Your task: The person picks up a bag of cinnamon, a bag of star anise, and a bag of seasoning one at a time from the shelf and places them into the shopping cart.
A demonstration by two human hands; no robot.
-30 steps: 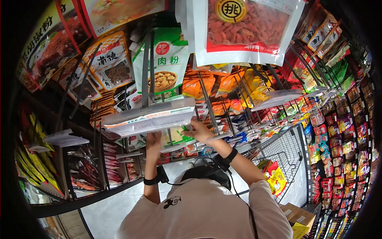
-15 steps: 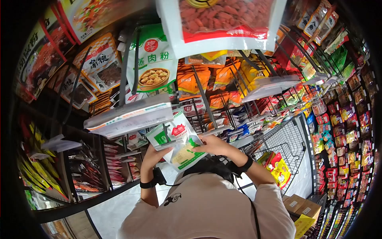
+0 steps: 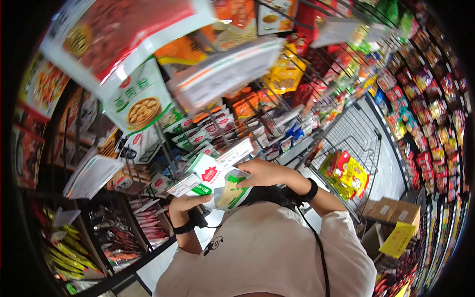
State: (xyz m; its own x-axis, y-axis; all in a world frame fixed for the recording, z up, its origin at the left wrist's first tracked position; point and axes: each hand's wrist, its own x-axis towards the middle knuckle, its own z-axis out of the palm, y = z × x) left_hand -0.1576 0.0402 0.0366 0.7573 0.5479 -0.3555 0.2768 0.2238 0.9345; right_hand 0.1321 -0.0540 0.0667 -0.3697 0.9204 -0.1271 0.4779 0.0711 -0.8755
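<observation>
A white and green food packet with a red emblem and a window showing pale contents is in front of my chest. My right hand grips its right side, fingers lying across the front. My left hand holds the lower left edge, with its fingertips against the packet. White price tags on the rack overlap the packet's top and left side from my viewpoint. Similar small packets hang on hooks just beyond it.
A wire shopping cart holding red and yellow packets stands to the right. Cardboard boxes and a yellow sign are nearer me. Metal hooks and a large price holder jut out above. Lower bins hold packets on the left.
My view has turned and moved closer to the rack, so hanging packs and tags shift left. Both hands keep hold of the packet, which now sits partly behind the price tags.
</observation>
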